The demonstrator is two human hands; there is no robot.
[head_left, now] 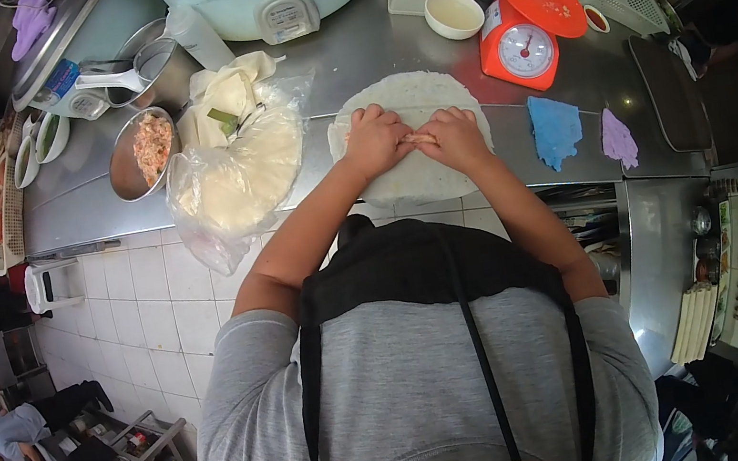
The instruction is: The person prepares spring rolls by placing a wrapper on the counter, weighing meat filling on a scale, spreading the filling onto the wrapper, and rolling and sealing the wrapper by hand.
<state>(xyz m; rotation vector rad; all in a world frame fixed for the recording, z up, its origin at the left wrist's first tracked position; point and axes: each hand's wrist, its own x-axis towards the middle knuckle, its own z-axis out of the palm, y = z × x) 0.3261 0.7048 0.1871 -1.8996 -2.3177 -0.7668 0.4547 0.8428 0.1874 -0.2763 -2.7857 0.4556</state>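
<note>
A round whitish board [420, 186] lies at the front edge of the steel counter, with a thin pale wrapper [414, 117] on it. Between my hands a narrow strip of pinkish filling [418, 138] shows at the wrapper's near part. My left hand [377, 140] has its fingers curled down onto the filled wrapper from the left. From the right, my right hand [452, 137] pinches its other end. The fingertips partly hide the roll. To the left stand a metal bowl of minced filling [151, 149] and a clear plastic bag of pale wrapper sheets [235, 174].
An orange kitchen scale [522, 52] and a small white bowl of liquid [454, 14] stand behind my right hand. Blue cloth [556, 131] and purple cloth [618, 139] lie right. A large rice cooker [256, 2] stands at the back. Another person [19, 431] is far left.
</note>
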